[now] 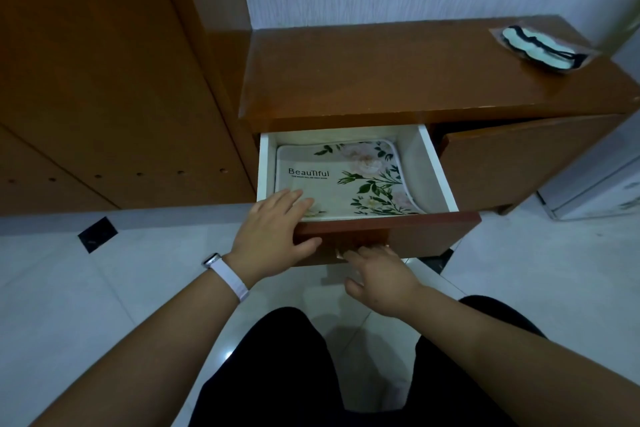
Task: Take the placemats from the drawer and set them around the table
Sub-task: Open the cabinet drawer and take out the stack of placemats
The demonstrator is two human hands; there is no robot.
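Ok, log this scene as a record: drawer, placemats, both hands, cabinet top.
drawer: pulled open, white inside
placemats: floral one on top, lying flat in the drawer; count hidden
left hand: fingers straight, over the drawer front, touching the top placemat
right hand: at the drawer front's lower edge; grip unclear
cabinet top: clear packet at far right

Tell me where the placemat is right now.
The floral placemat lies flat in the open drawer at the head view's centre, left hand touching its near-left corner.
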